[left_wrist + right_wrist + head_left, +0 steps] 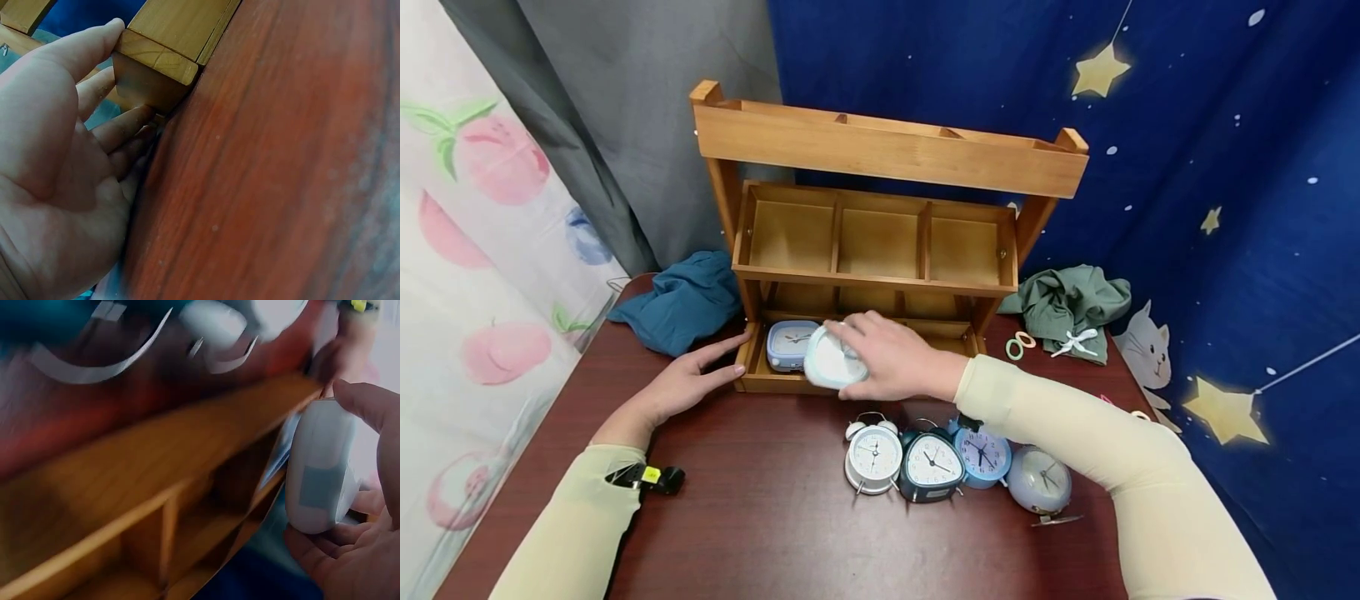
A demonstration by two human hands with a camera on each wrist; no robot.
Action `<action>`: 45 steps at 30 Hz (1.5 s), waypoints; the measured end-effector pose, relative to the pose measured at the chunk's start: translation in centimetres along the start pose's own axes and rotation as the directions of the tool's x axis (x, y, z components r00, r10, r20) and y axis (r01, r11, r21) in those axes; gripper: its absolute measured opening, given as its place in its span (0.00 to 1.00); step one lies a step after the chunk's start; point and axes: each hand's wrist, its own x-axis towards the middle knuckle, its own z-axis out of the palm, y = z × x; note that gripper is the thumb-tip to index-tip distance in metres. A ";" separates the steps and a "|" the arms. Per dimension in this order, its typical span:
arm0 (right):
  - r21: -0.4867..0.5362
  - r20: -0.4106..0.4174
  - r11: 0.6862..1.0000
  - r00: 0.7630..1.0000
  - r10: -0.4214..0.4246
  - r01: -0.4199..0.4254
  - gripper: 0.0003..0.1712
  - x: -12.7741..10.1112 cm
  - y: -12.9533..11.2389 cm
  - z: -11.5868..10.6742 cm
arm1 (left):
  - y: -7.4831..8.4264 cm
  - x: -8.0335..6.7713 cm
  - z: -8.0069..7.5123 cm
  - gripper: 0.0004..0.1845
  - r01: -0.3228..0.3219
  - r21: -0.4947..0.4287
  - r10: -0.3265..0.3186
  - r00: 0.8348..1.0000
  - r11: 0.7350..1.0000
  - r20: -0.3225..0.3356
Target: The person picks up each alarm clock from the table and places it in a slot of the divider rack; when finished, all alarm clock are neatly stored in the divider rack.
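Observation:
A three-tier wooden shelf rack [880,233] stands at the back of the dark red table [760,517]. My right hand [880,354] grips a white alarm clock [831,362] [322,469] over the front edge of the rack's bottom tray, back side up. A light blue square clock [790,343] sits in the tray's left compartment. My left hand [696,379] lies flat on the table with straight fingers against the rack's left front corner [153,62]. Several alarm clocks stand in a row in front: white [872,457], dark teal [930,465], blue [981,454], grey-blue [1039,482].
A teal cloth [681,300] lies left of the rack and a green cloth [1071,304] lies right of it, with small hair rings [1019,343] beside it. Curtains hang close behind and on both sides.

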 end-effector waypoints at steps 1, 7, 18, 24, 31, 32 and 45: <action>-0.011 -0.004 1.000 1.000 0.011 -0.011 0.65 0.1 0.8 0.1 | 0.0 0.0 0.0 0.38 0.002 0.001 -0.002 1.000 1.000 0.000; -0.105 0.026 0.993 0.998 0.062 -0.059 0.61 0.2 4.6 1.3 | 0.0 -0.2 0.0 0.38 0.011 0.002 -0.011 1.000 1.000 0.003; -0.088 0.126 0.996 0.992 0.006 0.005 0.61 0.1 6.6 2.8 | 0.1 -0.1 0.1 0.38 0.003 0.001 -0.003 1.000 1.000 0.003; -0.077 0.102 0.996 0.994 -0.042 0.050 0.51 0.3 7.0 3.3 | 0.1 -0.1 0.1 0.38 0.002 0.003 -0.002 1.000 1.000 0.007; -0.058 0.090 0.993 0.992 -0.094 0.099 0.39 0.3 7.2 3.8 | -0.1 0.0 0.1 0.38 0.007 0.010 -0.007 1.000 1.000 0.002; -0.055 0.091 0.994 0.991 -0.094 0.099 0.40 0.3 7.2 3.8 | -0.1 0.0 0.1 0.38 0.009 0.010 -0.009 1.000 1.000 0.002; 0.123 0.055 0.991 0.997 -0.060 0.053 0.42 -2.5 4.4 0.2 | 0.3 -0.1 0.0 0.38 0.012 0.003 -0.012 1.000 1.000 0.002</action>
